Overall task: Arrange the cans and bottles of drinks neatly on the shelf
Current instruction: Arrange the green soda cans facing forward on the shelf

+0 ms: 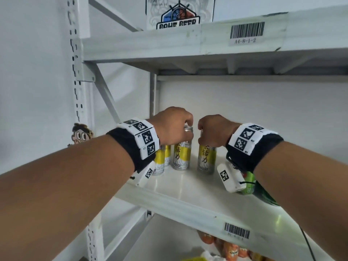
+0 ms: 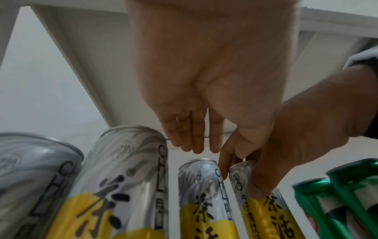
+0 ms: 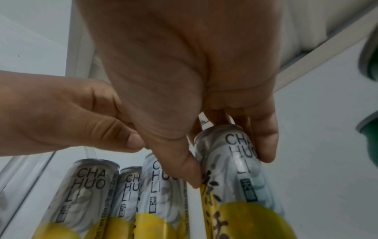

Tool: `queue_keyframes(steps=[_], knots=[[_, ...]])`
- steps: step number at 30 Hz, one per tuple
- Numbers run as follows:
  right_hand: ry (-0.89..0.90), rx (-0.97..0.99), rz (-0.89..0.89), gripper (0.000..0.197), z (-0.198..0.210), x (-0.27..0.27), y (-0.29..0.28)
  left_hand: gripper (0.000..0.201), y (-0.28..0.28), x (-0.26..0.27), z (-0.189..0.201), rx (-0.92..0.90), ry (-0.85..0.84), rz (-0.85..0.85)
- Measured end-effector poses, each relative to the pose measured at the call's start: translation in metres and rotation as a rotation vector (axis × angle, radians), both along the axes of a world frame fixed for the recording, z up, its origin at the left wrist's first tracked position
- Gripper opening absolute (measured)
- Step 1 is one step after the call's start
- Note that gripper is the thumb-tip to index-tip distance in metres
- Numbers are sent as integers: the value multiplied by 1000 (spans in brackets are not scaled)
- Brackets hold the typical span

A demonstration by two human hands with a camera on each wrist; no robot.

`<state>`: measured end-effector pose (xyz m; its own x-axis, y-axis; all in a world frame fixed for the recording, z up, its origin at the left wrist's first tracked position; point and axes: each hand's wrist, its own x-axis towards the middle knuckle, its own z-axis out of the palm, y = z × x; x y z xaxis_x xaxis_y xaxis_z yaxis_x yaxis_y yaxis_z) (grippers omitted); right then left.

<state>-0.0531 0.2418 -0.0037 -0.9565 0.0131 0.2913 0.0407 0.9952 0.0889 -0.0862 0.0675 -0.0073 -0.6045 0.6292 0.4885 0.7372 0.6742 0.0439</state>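
Observation:
Several slim silver-and-yellow cans stand on the white shelf (image 1: 188, 187). My left hand (image 1: 176, 127) reaches over one upright can (image 1: 181, 157), fingers behind its top rim and thumb at its near side. In the left wrist view the left fingers (image 2: 194, 142) hang just above that can (image 2: 201, 186). My right hand (image 1: 211, 129) grips the top of the neighbouring can (image 1: 206, 160) a little to the right. The right wrist view shows its thumb and fingers (image 3: 263, 142) wrapped round this can (image 3: 231, 169). A small gap separates the two cans.
More yellow cans (image 1: 160, 162) stand behind my left wrist. Green cans (image 1: 250, 178) sit at the right, under my right wrist. A shelf beam (image 1: 169, 44) with a beer carton (image 1: 178, 14) lies overhead. Orange bottles (image 1: 226, 249) fill the shelf below.

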Motion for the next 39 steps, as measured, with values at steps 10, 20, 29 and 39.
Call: queue_keyframes(steps=[10, 20, 29, 39], knots=[[246, -226, 32, 33, 16, 61, -20, 41, -11, 22, -6, 60, -180, -165], [528, -730, -2, 56, -40, 113, -55, 33, -23, 45, -57, 255, -525, -397], [452, -1225, 4, 44, -123, 118, -49, 42, -21, 41, -105, 463, -629, -446], [403, -1292, 32, 56, -130, 123, -47, 64, -25, 39, -133, 441, -684, -485]])
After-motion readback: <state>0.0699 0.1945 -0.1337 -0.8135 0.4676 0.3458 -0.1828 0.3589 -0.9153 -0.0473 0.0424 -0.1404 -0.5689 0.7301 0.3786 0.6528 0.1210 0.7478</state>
